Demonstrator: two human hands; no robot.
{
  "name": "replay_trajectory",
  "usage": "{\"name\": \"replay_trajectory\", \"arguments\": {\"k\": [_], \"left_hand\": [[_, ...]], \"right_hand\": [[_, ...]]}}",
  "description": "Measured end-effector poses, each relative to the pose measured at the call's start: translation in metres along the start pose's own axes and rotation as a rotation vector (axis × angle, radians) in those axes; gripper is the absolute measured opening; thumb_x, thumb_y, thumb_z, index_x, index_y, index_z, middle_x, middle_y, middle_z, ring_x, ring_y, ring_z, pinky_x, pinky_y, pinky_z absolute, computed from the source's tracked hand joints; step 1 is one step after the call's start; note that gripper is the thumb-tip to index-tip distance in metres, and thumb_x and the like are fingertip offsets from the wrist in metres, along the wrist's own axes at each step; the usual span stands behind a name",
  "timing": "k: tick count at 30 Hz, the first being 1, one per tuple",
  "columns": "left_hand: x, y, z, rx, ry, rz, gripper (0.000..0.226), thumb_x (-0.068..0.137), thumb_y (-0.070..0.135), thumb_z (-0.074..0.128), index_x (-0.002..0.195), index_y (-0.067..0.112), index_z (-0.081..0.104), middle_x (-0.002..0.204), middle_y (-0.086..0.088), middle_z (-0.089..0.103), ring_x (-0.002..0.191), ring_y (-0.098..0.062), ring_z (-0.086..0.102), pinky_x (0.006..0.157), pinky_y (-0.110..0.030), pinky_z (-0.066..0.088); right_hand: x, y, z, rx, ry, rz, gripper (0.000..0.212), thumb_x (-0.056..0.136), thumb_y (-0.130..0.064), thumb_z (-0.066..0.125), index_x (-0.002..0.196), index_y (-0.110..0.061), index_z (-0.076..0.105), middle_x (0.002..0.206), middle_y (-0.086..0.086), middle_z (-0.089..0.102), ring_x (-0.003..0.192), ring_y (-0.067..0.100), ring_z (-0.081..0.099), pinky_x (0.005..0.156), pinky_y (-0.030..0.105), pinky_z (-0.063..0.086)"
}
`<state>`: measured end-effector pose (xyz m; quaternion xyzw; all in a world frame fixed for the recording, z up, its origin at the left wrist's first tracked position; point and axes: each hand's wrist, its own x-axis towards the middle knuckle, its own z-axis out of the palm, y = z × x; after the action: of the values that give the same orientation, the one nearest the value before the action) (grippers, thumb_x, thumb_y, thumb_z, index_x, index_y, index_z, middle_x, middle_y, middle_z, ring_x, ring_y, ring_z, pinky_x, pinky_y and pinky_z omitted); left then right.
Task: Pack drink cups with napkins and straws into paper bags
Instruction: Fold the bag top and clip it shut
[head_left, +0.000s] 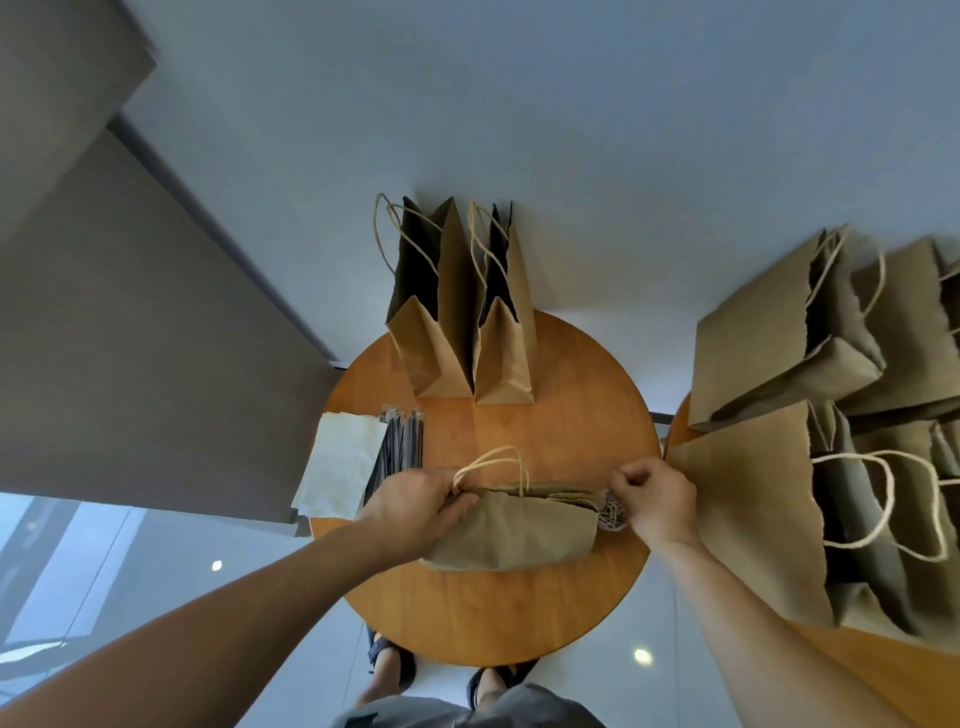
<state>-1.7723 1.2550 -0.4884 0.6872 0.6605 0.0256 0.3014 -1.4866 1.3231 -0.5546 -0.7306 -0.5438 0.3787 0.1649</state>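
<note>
Both hands' fingers (460, 501) pinch the paper bag (514, 535) top.

Round table (519, 613) bears bags (457, 353), napkins (343, 462), straws (402, 441)

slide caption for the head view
Left hand and right hand grip a paper bag on a round table.

The round table (545, 431) is warm orange-brown with a fine wood grain. The flat bag (514, 530) is plain kraft brown, and its handles (493, 460) are pale cream twisted cord. The 2 standing bags (452, 358) are the same brown, near black inside. The napkins (345, 462) are off-white, and the straws (402, 441) are black in clear wrappers. The bags at right (753, 358) are a duller brown with cream handles. The floor (571, 130) is pale blue-grey, and the panel (130, 312) is grey-brown.
</note>
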Motion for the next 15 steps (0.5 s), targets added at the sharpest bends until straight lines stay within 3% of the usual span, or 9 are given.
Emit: {"name": "replay_trajectory", "arguments": {"k": [3,6,10,13,15], "left_hand": [[0.001,0.003,-0.003,0.057,-0.037,-0.029,0.027,0.100,0.044,0.046,0.088,0.027,0.062,0.077,0.007,0.065,0.071,-0.011,0.062,0.066,-0.028,0.052],[0.002,0.008,-0.006,0.100,-0.054,-0.056,0.031,0.100,0.046,0.045,0.089,0.024,0.063,0.078,0.004,0.065,0.072,-0.013,0.062,0.068,-0.032,0.054],[0.003,0.013,-0.011,0.076,-0.067,-0.049,0.025,0.099,0.044,0.047,0.095,0.026,0.064,0.077,0.006,0.062,0.075,-0.016,0.062,0.065,-0.031,0.051],[0.002,0.014,-0.012,0.060,-0.036,-0.042,0.021,0.098,0.041,0.049,0.078,0.034,0.051,0.065,0.014,0.048,0.069,-0.014,0.054,0.057,-0.027,0.041],[0.001,0.015,-0.009,0.073,-0.011,-0.044,0.021,0.099,0.041,0.048,0.080,0.032,0.054,0.063,0.015,0.043,0.068,-0.015,0.050,0.056,-0.027,0.036]], "right_hand": [[-0.017,-0.033,-0.020,0.156,0.023,-0.153,0.016,0.087,-0.013,0.073,0.090,-0.027,0.066,0.085,-0.014,0.067,0.081,0.002,0.064,0.076,0.022,0.053],[-0.038,-0.071,-0.039,0.250,0.035,-0.331,0.028,0.087,-0.016,0.073,0.105,-0.036,0.065,0.086,-0.014,0.069,0.084,0.000,0.064,0.074,0.016,0.052],[-0.073,-0.111,-0.052,0.278,-0.009,-0.593,0.026,0.087,-0.017,0.073,0.096,-0.041,0.067,0.084,-0.017,0.071,0.082,0.009,0.068,0.070,0.018,0.055],[-0.096,-0.121,-0.042,0.205,-0.106,-0.741,0.013,0.087,-0.018,0.073,0.090,-0.030,0.072,0.084,-0.018,0.070,0.082,0.008,0.068,0.067,0.016,0.055],[-0.105,-0.118,-0.028,0.141,-0.172,-0.776,0.007,0.086,-0.016,0.074,0.085,-0.023,0.074,0.087,-0.014,0.069,0.084,0.007,0.066,0.068,0.015,0.054]]}}
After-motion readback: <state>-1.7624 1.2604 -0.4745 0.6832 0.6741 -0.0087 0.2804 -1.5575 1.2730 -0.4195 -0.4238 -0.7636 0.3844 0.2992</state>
